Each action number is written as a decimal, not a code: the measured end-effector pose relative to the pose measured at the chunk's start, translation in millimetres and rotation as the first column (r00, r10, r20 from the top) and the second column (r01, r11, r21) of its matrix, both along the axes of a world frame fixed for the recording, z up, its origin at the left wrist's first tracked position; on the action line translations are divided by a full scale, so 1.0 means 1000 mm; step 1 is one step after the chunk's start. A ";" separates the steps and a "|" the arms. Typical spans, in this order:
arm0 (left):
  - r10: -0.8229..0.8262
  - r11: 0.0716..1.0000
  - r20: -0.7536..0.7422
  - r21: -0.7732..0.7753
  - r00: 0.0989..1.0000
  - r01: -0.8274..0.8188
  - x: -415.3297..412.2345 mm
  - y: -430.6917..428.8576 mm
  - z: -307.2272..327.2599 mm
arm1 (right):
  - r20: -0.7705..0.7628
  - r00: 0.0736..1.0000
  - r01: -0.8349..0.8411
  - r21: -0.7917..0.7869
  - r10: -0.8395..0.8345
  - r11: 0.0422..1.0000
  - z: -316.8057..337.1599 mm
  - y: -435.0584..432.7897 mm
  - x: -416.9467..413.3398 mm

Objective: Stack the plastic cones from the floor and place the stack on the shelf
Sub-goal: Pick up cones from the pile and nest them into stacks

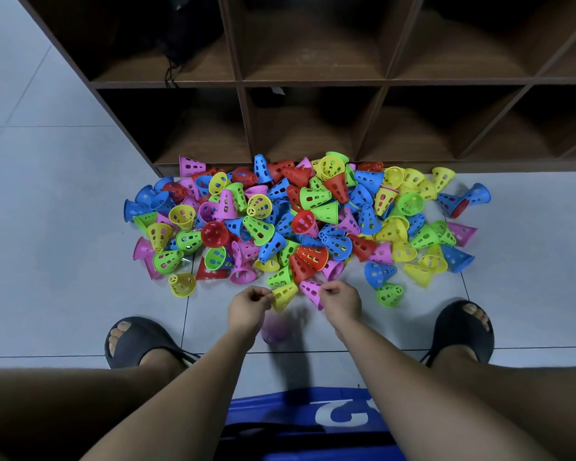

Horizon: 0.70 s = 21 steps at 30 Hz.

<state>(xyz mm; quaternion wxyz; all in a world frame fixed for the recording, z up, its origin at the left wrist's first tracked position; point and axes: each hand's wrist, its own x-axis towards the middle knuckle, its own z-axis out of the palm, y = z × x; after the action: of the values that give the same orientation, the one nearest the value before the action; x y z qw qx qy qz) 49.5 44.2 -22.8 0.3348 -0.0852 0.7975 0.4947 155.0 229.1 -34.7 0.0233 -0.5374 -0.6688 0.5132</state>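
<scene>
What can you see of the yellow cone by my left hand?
The yellow cone looks like bright plastic with oval holes through its wall. It is tilted, not upright, at the near edge of the pile, above the pale tiled floor. The left hand pinches its left edge. A pink cone, pinched by the right hand, sits close on its right. I cannot tell whether they touch, or whether the yellow one rests on the floor.
</scene>
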 end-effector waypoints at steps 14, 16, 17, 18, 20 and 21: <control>-0.057 0.994 0.036 -0.087 0.998 0.060 0.014 -0.026 0.012 | -0.125 0.972 0.092 -0.579 -0.199 0.810 0.033 -0.015 0.017; -0.079 0.989 0.031 -0.124 0.996 0.082 0.015 -0.031 0.008 | -0.134 0.981 0.026 -0.611 -0.137 0.791 0.033 -0.020 0.018; -0.090 0.986 0.026 -0.138 0.996 0.092 0.017 -0.032 0.008 | -0.132 0.985 0.009 -0.611 -0.113 0.792 0.032 -0.022 0.018; -0.100 0.983 0.018 -0.152 0.995 0.102 0.017 -0.033 0.007 | -0.129 0.987 -0.003 -0.606 -0.094 0.796 0.031 -0.025 0.018; -0.128 0.975 -0.004 -0.185 0.992 0.125 0.019 -0.034 0.006 | -0.124 0.989 -0.014 -0.600 -0.075 0.800 0.028 -0.029 0.019; -0.143 0.970 -0.014 -0.199 0.990 0.137 0.019 -0.034 0.005 | -0.123 0.990 -0.019 -0.598 -0.068 0.801 0.027 -0.030 0.019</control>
<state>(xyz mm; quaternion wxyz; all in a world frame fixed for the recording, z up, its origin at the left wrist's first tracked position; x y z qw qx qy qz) 68.5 10.5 -17.9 0.3475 -0.0548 0.8513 0.3892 174.2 199.1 -7.6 -0.0942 -0.4891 -0.4627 0.7334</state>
